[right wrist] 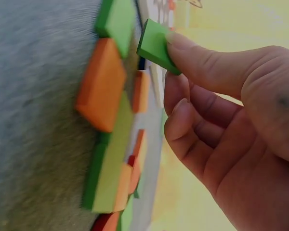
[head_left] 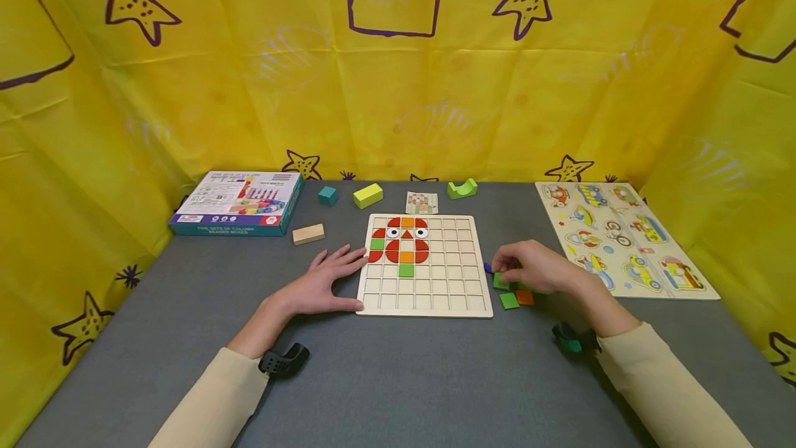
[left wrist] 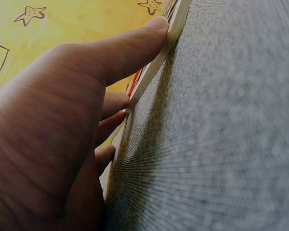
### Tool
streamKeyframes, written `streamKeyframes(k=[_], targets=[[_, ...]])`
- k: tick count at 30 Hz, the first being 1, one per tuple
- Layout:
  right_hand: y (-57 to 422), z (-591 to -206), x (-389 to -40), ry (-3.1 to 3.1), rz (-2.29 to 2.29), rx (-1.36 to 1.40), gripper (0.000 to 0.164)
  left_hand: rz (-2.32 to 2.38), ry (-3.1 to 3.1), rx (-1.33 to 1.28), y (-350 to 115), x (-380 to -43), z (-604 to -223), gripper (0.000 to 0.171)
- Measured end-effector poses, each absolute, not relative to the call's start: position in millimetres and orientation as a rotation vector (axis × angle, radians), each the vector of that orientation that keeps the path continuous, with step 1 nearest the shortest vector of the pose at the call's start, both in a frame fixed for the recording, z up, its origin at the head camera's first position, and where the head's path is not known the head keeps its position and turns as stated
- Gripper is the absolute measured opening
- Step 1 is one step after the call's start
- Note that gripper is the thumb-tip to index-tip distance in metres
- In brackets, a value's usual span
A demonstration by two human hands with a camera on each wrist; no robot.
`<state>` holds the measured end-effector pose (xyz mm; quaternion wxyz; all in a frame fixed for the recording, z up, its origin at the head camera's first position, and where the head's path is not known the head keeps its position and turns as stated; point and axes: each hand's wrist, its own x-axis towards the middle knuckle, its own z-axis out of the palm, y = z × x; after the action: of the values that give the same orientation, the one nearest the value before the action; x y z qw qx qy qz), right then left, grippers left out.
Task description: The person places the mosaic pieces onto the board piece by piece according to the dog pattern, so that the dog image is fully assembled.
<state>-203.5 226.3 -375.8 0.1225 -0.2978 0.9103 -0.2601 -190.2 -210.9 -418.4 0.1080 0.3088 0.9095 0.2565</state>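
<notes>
A wooden grid board (head_left: 445, 289) lies flat, partly filled with red, orange and green pieces and two eye pieces (head_left: 421, 233) in its upper left. My left hand (head_left: 323, 285) touches the board's left edge, thumb at the lower corner and fingers spread further up. Just right of the board, my right hand (head_left: 535, 268) pinches a green square tile (right wrist: 156, 45) between thumb and fingers, raised above the table in the right wrist view. Beneath and beside it lie another green tile (head_left: 508, 301), an orange tile (head_left: 525, 297) and a blue piece (head_left: 488, 267). That hand partly hides the loose pile.
Behind the board are a picture card (head_left: 422, 203), a green curved block (head_left: 462, 189), a yellow block (head_left: 368, 196) and a teal block (head_left: 327, 196). A plain wooden block (head_left: 308, 234) and a boxed set (head_left: 236, 204) lie left; a picture puzzle board (head_left: 622, 240) lies right.
</notes>
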Motion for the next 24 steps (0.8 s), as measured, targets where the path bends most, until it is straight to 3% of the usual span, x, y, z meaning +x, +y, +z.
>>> streamKeyframes(k=[24], targets=[[127.9, -380.7, -215.9, 2.533, -0.993, -0.997, 0.007, 0.759, 2.669, 0.908, -209.5, -189.6, -416.6, 0.092]])
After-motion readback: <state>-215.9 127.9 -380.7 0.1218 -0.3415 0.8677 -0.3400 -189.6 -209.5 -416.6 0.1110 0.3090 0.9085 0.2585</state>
